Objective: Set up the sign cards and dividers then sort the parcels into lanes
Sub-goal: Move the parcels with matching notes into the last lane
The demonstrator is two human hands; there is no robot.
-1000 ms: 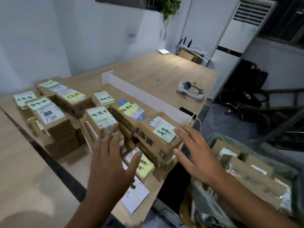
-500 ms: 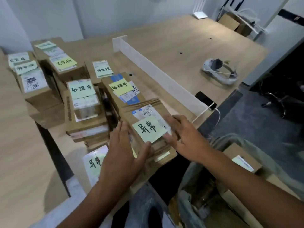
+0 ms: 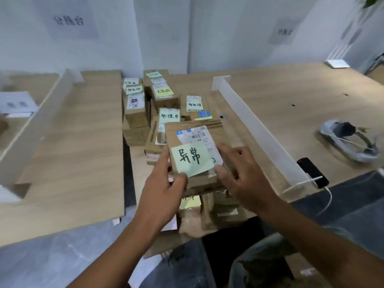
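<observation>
A: Entry one. Hands?

B: Left hand (image 3: pixel 164 183) grips the top parcel (image 3: pixel 176 133) at its left edge, with the thumb on top by the near-left corner of the green note (image 3: pixel 192 159) and the fingers along the side. Right hand (image 3: pixel 243 175) grips the right edge. Its thumb is at the note's near-right corner and its fingers are curled over the cardboard.

A: Parcel position?

B: Atop a stack at the near edge of the table (image 3: pixel 291 96), just left of the white divider (image 3: pixel 255 129). Cannot tell whether it rests on the stack or is lifted clear. The note covers the lower part of the shipping label. It has black handwritten characters and sits slightly tilted.

A: Other parcels?

B: More parcels (image 3: pixel 137 113) are stacked behind it toward the wall, most topped with green or yellow notes. All are on the same side of that divider.

A: Other side?

B: A dark phone (image 3: pixel 311 171) lies just beside the divider's near end, with a white cable attached. A grey headset (image 3: pixel 349 140) sits further right, well apart from the parcels.

A: Far left?

B: A second divider (image 3: pixel 35 125) stands on the neighbouring tabletop (image 3: pixel 83 142). A white sign card (image 3: pixel 16 103) is beyond it, blurred and unreadable.
</observation>
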